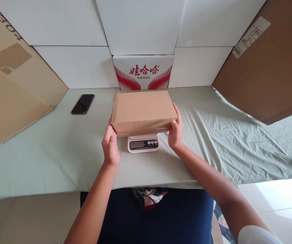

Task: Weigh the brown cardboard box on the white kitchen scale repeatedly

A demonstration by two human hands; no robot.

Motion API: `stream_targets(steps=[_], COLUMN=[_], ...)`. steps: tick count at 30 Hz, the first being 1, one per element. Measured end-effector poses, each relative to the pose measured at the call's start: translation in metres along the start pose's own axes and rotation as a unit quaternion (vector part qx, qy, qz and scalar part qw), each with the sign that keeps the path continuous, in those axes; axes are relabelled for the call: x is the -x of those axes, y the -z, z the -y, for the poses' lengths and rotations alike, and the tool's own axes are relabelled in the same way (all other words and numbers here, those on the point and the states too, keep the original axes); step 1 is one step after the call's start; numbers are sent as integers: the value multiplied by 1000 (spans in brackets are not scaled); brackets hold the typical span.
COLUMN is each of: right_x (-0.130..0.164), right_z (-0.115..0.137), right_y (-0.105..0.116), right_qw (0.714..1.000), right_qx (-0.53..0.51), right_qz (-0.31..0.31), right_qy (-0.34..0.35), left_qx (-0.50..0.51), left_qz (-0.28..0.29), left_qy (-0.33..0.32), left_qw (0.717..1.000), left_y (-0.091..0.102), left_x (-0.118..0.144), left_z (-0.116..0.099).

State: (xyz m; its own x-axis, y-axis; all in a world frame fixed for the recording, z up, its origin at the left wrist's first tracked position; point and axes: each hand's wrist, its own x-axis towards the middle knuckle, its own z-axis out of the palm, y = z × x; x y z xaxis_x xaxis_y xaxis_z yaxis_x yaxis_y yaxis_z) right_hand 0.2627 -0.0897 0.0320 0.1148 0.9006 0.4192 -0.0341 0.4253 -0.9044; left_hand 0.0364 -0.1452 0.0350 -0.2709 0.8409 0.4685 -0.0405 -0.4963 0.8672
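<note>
A closed brown cardboard box is held between my two hands, over a white digital kitchen scale. My left hand presses against the box's left end, fingers along its side and under the lower edge. At the right end, my right hand grips the front corner, with the thumb on the front face and fingers behind. The box hides the scale's weighing plate, so I cannot tell whether it rests there. Only the scale's front, with a dark display and several buttons, shows.
A black phone lies on the pale green cloth to the left. Behind stands a white and red printed carton among white panels. Large cardboard sheets flank the table, left and right.
</note>
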Motion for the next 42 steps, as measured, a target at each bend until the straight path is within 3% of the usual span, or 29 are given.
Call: stream_targets(steps=[14,19,23,27,42], right_x=[2,-14,-33,-40,-34], right_z=[1,9,4,-10,-10], right_y=[-1,7,25,35,24], right_qw=[1000,997,992,992,989], right_qx=[-5,4,-26,-25,-62], right_qz=[-6,-68,-120,-123,-122], right_qy=[5,48,19,-9,-49], left_qx=[2,1,11,5,10], left_qz=[5,-21,-61,-71,-57], left_qy=[1,-20,-27,-26,-16], left_qw=[1000,1000,998,997,998], left_y=[6,16,26,31,28], left_x=[-2,-8,-14,-16,-14], left_z=[4,2,3,6,7])
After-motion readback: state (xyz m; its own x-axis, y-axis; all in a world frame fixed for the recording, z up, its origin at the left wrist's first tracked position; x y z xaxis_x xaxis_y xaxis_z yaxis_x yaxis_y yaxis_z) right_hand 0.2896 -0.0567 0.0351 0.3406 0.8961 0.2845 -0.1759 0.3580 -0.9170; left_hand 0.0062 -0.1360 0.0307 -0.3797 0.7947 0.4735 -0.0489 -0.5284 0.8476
